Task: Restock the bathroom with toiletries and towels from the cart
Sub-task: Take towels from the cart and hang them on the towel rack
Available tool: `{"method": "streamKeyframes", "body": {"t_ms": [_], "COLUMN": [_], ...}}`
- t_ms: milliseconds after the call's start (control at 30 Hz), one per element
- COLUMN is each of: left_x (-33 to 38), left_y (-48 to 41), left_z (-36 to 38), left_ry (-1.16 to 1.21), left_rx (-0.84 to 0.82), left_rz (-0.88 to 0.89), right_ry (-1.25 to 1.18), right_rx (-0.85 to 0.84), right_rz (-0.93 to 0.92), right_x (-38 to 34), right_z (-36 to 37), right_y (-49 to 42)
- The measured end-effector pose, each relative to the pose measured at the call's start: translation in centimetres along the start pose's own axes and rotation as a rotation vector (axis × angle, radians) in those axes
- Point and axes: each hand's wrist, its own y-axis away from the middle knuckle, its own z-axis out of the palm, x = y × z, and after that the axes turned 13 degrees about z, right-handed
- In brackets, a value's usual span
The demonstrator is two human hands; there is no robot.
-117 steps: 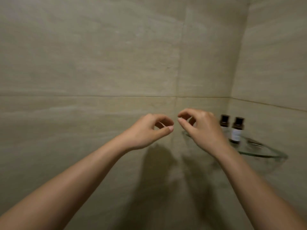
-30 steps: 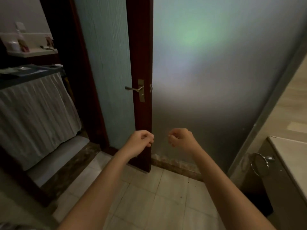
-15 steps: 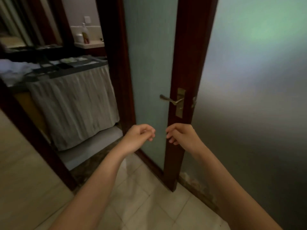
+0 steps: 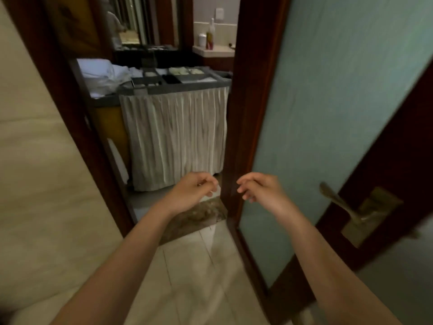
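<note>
Through the doorway stands the cart, grey-topped with a pleated pale curtain down its front. White towels are piled on its left end, and small toiletry items lie in tray compartments on its right. My left hand and my right hand hang side by side in front of me, near the threshold. Both hold nothing, with fingers loosely curled. The cart is well beyond both hands.
The open door, frosted green glass in a dark wood frame, stands at my right with a brass lever handle. A tiled wall lines the left. Beyond the cart, bottles sit on a counter.
The view has swung left from the frosted door to face the doorway, and the cart has come into fuller view. Both hands have stayed empty in front of me.
</note>
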Motion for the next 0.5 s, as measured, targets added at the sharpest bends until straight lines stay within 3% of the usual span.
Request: {"method": "streamKeyframes", "body": {"t_ms": [267,500], "left_x": [-4.8,-9.7], "left_y": [-13.0,-22.2], "left_z": [-12.0,-17.9], "left_ry": [0.007,0.059], "left_rx": [0.054,0.108], "left_rz": [0.026,0.015], "right_ry": [0.035,-0.001], "right_rx": [-0.069,-0.154], "right_rz": [-0.074,-0.066], "right_x": [-7.5,-11.7], "right_z": [3.8,6.1], "right_y": [-17.1,-29.2]}}
